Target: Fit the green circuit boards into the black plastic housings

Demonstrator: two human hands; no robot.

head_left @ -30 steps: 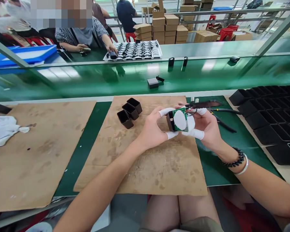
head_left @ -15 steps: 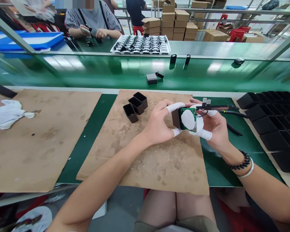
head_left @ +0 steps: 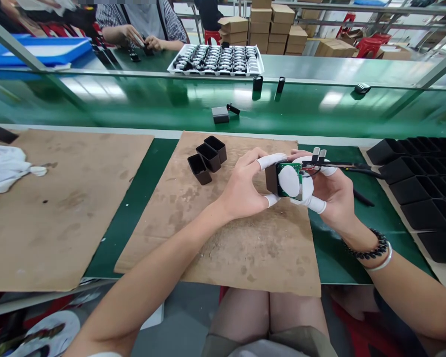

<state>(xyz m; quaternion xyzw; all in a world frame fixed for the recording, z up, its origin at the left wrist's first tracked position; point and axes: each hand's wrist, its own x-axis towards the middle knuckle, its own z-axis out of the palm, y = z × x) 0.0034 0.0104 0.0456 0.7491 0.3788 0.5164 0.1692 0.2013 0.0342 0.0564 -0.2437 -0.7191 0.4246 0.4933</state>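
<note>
My left hand (head_left: 245, 188) and my right hand (head_left: 329, 191) together grip a small black housing (head_left: 271, 178) with a green circuit board (head_left: 289, 180) at its open side. White finger cots cover my fingertips. My right thumb presses flat on the board. Red and black wires run from the board toward metal prongs (head_left: 318, 153) above my right fingers. Both hands hover over a brown cardboard mat (head_left: 226, 233).
Three empty black housings (head_left: 207, 158) stand on the mat's far left. Black trays (head_left: 419, 183) fill the right side. A white cloth (head_left: 5, 166) lies far left. On the green conveyor (head_left: 152, 106) sit small black parts (head_left: 221, 114). Another person works beyond a white tray (head_left: 217, 59).
My hands with the housing and board have stayed together, drifting slightly up and right in view as the camera tilted. The grip looks unchanged.
</note>
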